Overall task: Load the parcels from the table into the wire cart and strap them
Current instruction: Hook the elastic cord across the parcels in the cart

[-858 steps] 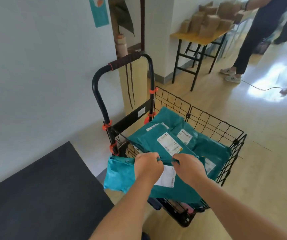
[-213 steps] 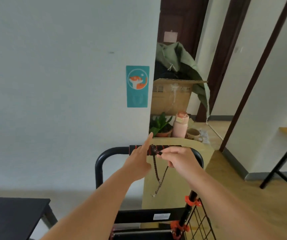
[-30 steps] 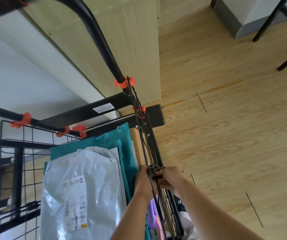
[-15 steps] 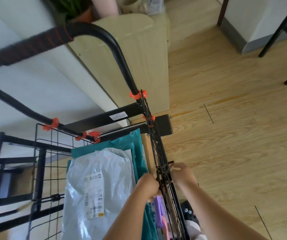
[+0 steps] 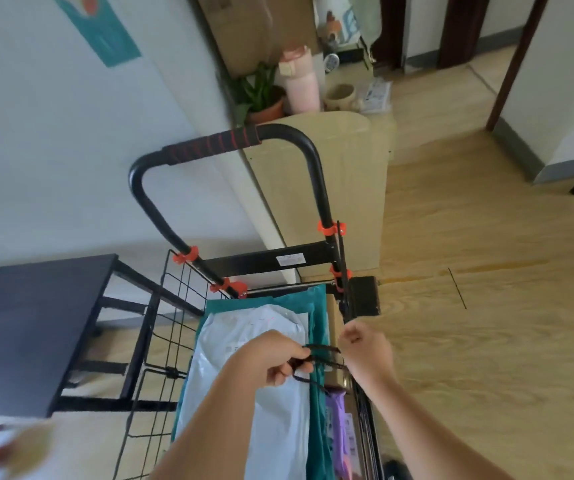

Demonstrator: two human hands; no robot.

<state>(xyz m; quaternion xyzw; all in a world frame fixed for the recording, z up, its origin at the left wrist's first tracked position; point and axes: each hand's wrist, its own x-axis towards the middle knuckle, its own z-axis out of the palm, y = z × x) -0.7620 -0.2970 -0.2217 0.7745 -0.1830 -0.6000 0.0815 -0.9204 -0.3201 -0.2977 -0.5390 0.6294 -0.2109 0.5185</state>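
1. The left hand [image 5: 271,362] is over the load, its fingers curled tight round a dark strap [image 5: 323,348], which it grips in a loop just above the parcels.
2. From that grip the strap runs as two thin strands to the right, crosswise to the wire cart [image 5: 261,263], and reaches the cart's right wall.
3. The right hand [image 5: 365,351] is there at the right wall, curled into a fist. The strands pass in under it, and from where I stand I cannot tell whether it pinches them or only steadies the wire.
4. Under both hands the parcels stand on edge inside the cart with their long sides running toward the handle [image 5: 216,147]. There is a pale parcel [image 5: 244,334] on the left, a teal parcel [image 5: 315,306] beside it, and a purple parcel [image 5: 335,410] against the right wall.
5. So the strap lies across the parcels, not along them. The cart's left wall lies off to the left of the left hand, beyond the pale parcel.
6. I judge the loading done and the strapping in hand. The left hand is the nearer one to carry the strap over to the left wall, and the right end seems to be fastened or held.
7. The dark table [image 5: 29,323] stands just beyond the cart's left wall.
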